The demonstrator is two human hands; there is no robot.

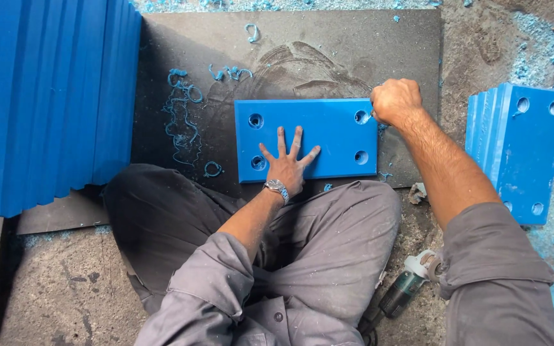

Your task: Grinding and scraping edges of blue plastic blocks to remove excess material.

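Note:
A blue rectangular plastic plate (318, 131) with four corner holes lies flat on a dark mat (328, 51) in front of my crossed legs. My left hand (285, 162) presses flat on the plate's near edge, fingers spread, a wristwatch on the wrist. My right hand (395, 101) is closed in a fist at the plate's far right corner, beside the upper right hole. Whatever small tool it grips is hidden inside the fist.
A tall stack of blue plates (46, 96) stands on edge at the left. More drilled blue plates (524, 147) lean at the right. Curly blue shavings (184, 122) litter the mat. A power tool (405, 291) lies by my right knee.

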